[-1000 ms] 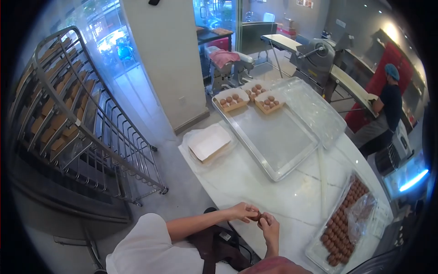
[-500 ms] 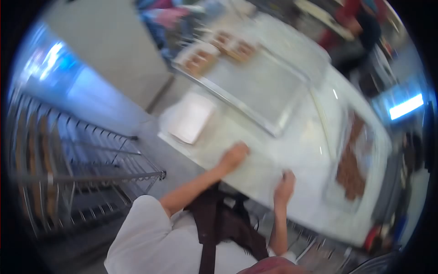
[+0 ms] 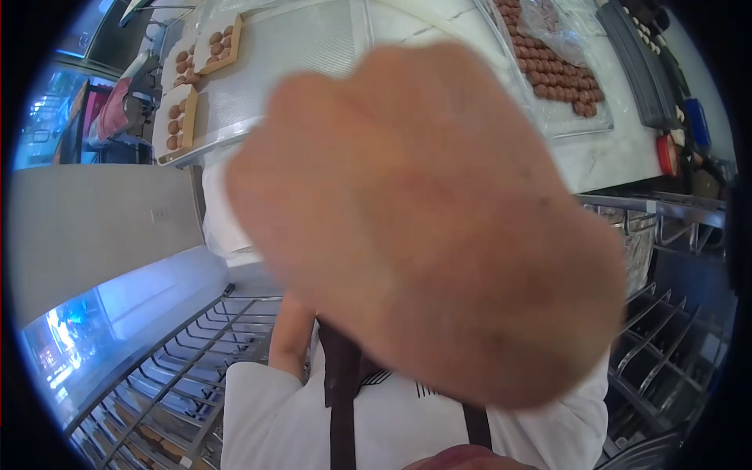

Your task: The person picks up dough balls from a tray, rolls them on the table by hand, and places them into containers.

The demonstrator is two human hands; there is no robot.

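White short-sleeved top, dark brown apron straps over the chest, bare forearms

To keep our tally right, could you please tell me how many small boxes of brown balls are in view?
3 boxes, all at the tray's left end: one uppermost, one beside it, one lower down. The blurred hand close to the camera may hide more.

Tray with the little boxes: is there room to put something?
Yes, the tray is bare from the boxes to the close hand, which hides the rest. The ball tray is crowded.
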